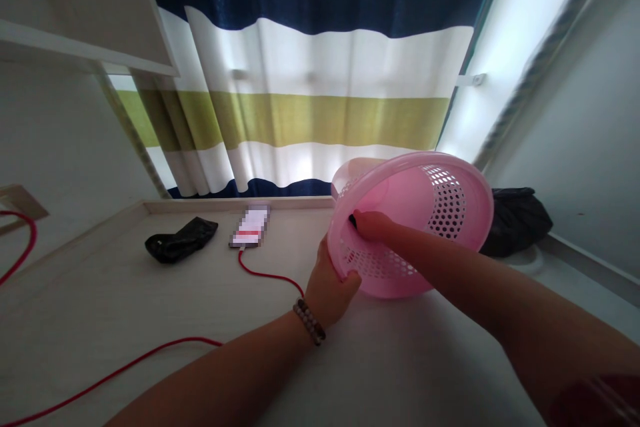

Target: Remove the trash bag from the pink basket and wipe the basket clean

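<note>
Head camera: left hand (330, 282) clamped on the rim of the tilted pink basket (410, 190), and just beyond that grip, inside it, the right hand (373, 225) pinches a small dark object (353, 221), mostly hidden.

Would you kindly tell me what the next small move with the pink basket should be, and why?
Probably draw the right hand out with the small dark item: that hand is inside the pink basket, the item shows at its fingers, and the left hand holds the basket tilted, opening toward the person.
</note>
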### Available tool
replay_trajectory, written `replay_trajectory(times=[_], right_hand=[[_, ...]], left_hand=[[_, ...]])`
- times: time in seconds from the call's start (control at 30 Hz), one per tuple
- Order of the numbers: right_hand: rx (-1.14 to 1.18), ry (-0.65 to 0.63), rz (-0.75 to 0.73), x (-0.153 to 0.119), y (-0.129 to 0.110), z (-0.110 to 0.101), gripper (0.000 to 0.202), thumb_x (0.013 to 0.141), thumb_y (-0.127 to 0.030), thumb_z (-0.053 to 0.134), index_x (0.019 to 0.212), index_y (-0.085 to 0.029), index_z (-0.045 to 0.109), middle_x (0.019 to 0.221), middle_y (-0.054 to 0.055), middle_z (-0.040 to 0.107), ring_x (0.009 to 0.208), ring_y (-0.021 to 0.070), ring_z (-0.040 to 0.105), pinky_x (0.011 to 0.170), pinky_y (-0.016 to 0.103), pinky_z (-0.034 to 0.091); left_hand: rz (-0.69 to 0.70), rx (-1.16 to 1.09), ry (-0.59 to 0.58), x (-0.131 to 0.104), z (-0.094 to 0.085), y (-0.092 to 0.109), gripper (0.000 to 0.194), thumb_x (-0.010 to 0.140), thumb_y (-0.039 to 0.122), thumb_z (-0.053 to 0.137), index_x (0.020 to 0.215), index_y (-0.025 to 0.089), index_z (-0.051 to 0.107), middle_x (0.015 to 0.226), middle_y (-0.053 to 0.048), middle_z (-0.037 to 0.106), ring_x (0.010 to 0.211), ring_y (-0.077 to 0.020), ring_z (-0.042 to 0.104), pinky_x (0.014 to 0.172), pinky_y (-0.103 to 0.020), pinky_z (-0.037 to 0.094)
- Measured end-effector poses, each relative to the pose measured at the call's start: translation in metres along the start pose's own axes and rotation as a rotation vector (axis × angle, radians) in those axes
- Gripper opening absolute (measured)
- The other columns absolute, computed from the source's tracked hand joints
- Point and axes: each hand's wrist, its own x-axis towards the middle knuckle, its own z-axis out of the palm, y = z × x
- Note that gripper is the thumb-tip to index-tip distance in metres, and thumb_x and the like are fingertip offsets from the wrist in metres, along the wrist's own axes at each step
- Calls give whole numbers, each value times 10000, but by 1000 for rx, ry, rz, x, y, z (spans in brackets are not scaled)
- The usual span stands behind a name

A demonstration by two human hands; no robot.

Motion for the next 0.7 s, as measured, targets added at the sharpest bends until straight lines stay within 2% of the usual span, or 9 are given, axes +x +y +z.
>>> replay_trajectory(times=[0.27,0.43,0.6,0.7], right_hand=[[72,29,98,3,-12,-5,459,971,-434,273,1221,-172,554,1175,145,640,1026,232,614,857,328,455],[-1,3,-31,-4,-8,-1,426,972,-417,281,1219,-179,535,1177,138,643,1061,231,599,894,327,439],[-117,-26,-210,-32,-6,3,401,952,-407,317,1228,-161,471,1124,164,652,975,251,642,835,353,452],[-156,-70,-251,-47,-5,2,394,934,-384,363,1241,-154,452,1085,174,662,944,260,654,805,356,457]], left_hand=[[25,-7,-12,0,-2,1,770,698,95,585,1402,204,294,1315,-94,505,1175,-235,522,1052,-411,395],[35,-5,1,0,-1,1,756,703,105,585,1396,204,302,1327,-95,504,1201,-234,511,1072,-411,378],[26,5,2,-1,-2,1,778,705,94,581,1413,202,277,1347,-106,486,1203,-239,509,1073,-425,379],[6,14,-3,-2,-2,1,779,709,95,580,1415,213,274,1325,-101,502,1176,-238,527,1060,-428,395]])
